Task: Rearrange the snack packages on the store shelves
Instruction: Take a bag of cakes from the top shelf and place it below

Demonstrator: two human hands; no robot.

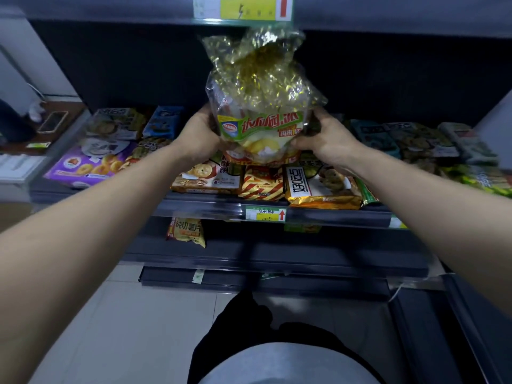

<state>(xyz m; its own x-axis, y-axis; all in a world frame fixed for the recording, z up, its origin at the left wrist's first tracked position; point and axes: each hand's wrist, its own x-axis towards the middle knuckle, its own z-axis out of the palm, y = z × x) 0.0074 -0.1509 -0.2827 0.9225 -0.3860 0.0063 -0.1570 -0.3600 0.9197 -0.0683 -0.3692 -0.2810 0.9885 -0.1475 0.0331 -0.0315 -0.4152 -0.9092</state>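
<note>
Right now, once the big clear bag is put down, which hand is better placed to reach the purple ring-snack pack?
Left, probably. The purple pack lies far left on the shelf, beyond the left hand. The right hand grips the opposite side of the clear bag and would have to cross over.

A dark grey metal shelf (199, 206) was covered with flat colourful snack packets (318, 187). Open space lay above them, blocked centrally by a tall clear gold-flecked bag (260, 87).

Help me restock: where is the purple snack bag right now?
Head view: the purple bag lies at the left end of the stocked shelf, left of the biscuit pack.
</note>
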